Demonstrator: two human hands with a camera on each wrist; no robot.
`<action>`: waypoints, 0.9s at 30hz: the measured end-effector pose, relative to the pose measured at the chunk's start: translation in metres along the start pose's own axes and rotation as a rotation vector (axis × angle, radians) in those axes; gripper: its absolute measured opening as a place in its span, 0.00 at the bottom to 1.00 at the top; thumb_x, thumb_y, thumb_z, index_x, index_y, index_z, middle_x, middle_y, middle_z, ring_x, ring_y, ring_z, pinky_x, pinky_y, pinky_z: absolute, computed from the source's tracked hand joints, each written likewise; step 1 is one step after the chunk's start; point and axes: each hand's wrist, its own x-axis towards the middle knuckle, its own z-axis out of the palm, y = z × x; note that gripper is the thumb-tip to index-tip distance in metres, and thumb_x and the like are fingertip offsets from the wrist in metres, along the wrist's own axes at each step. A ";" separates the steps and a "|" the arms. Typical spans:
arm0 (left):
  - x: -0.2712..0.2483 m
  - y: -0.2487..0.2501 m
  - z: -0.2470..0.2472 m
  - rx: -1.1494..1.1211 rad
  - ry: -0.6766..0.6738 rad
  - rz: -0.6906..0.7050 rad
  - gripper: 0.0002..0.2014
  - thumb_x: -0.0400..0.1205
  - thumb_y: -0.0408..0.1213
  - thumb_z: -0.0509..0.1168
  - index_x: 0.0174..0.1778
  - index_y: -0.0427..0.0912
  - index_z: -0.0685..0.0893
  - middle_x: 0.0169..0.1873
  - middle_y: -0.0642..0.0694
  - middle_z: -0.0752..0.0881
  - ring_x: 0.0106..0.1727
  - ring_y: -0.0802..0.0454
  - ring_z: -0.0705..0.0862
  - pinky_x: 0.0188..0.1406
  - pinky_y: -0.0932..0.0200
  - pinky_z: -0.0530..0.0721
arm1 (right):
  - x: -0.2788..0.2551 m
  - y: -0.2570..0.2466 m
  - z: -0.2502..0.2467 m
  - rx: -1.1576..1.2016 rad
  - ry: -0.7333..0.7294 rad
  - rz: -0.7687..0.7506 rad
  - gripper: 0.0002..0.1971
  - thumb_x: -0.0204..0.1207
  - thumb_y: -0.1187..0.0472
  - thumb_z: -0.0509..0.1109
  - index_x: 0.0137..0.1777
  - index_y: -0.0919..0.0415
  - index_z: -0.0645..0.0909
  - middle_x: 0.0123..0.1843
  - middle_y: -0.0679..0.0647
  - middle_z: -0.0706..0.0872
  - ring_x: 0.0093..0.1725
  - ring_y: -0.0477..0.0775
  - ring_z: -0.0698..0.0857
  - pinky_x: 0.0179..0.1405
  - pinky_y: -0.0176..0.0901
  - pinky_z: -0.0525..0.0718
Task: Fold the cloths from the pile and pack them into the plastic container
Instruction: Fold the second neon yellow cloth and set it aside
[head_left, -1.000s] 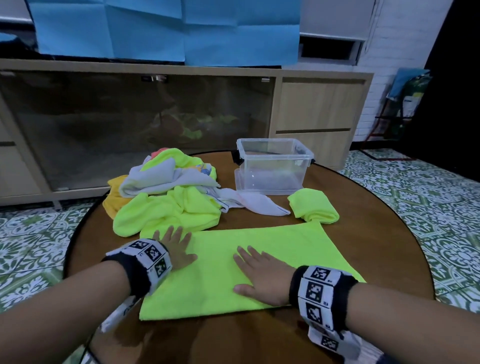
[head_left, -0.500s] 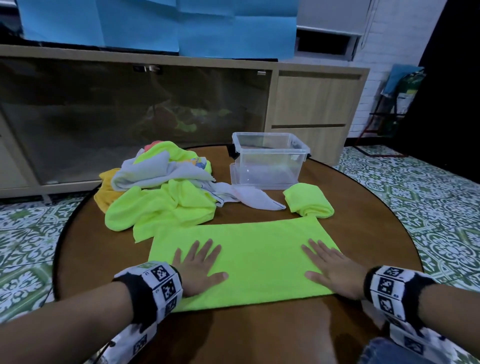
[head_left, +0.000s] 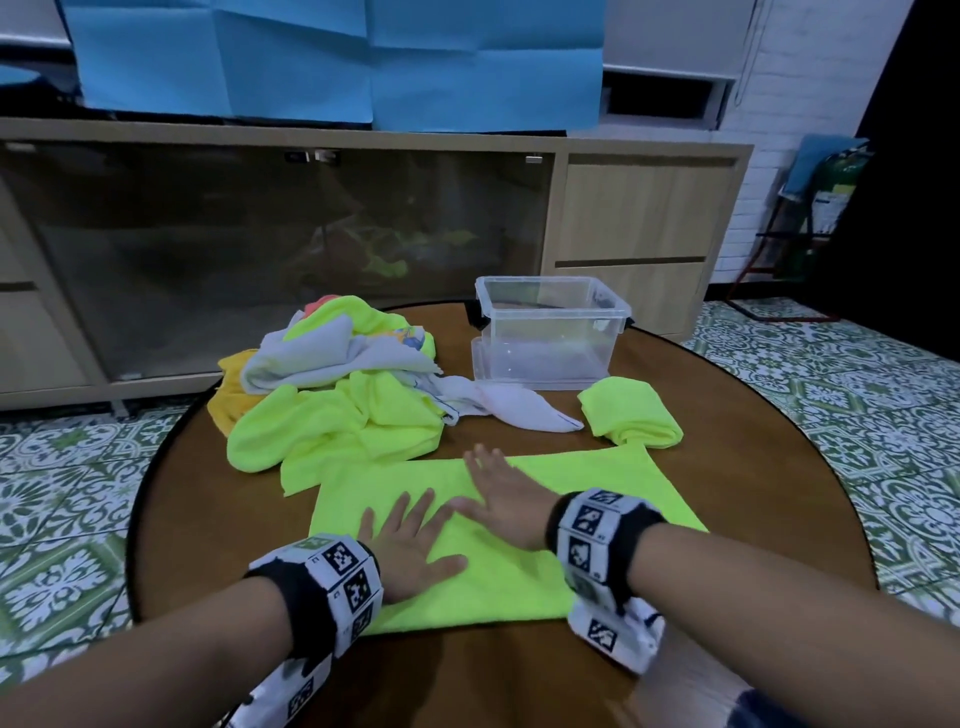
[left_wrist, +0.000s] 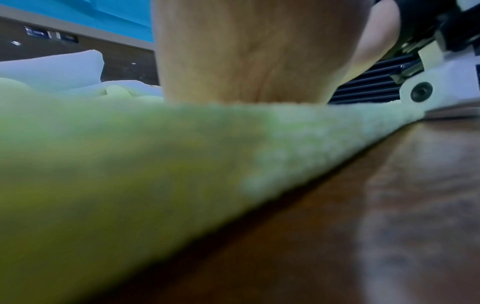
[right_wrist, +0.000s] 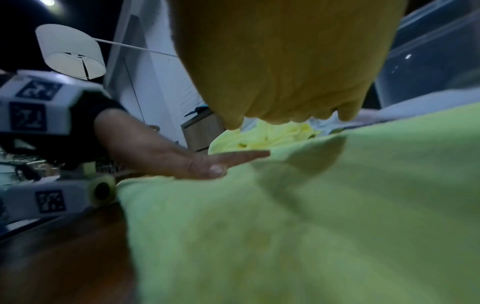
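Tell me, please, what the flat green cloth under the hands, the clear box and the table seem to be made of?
Flat green cloth: likely microfibre; the left wrist view shows a fuzzy, nubby pile, matte neon yellow-green.
Clear box: apparently hard plastic; see-through walls with glints, a moulded rim and dark clips.
Table: looks like wood or wood-look laminate; brown, glossy enough to reflect the arms, with a dark edge band.

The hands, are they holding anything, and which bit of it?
Nothing is held. The left hand and right hand lie flat, fingers straight, pressing on the middle of the spread green cloth on the table.
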 end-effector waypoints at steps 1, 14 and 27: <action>0.001 0.000 0.001 0.011 0.000 -0.005 0.78 0.27 0.81 0.13 0.81 0.53 0.33 0.80 0.51 0.29 0.81 0.48 0.30 0.77 0.35 0.35 | 0.005 -0.005 0.006 -0.020 -0.051 -0.011 0.36 0.84 0.40 0.41 0.83 0.61 0.34 0.83 0.58 0.32 0.83 0.58 0.37 0.82 0.52 0.43; 0.003 -0.005 0.000 0.052 -0.023 0.003 0.37 0.82 0.65 0.41 0.81 0.53 0.31 0.79 0.52 0.28 0.81 0.48 0.30 0.77 0.36 0.34 | -0.017 0.126 -0.004 -0.123 -0.135 0.356 0.36 0.84 0.40 0.42 0.82 0.59 0.32 0.84 0.56 0.32 0.83 0.60 0.39 0.81 0.55 0.47; 0.000 -0.001 0.000 0.071 -0.013 -0.019 0.38 0.82 0.65 0.40 0.81 0.51 0.31 0.79 0.51 0.27 0.82 0.48 0.31 0.78 0.36 0.36 | -0.075 0.045 0.010 -0.147 -0.145 -0.059 0.42 0.77 0.34 0.39 0.83 0.62 0.36 0.84 0.56 0.34 0.83 0.53 0.38 0.81 0.45 0.42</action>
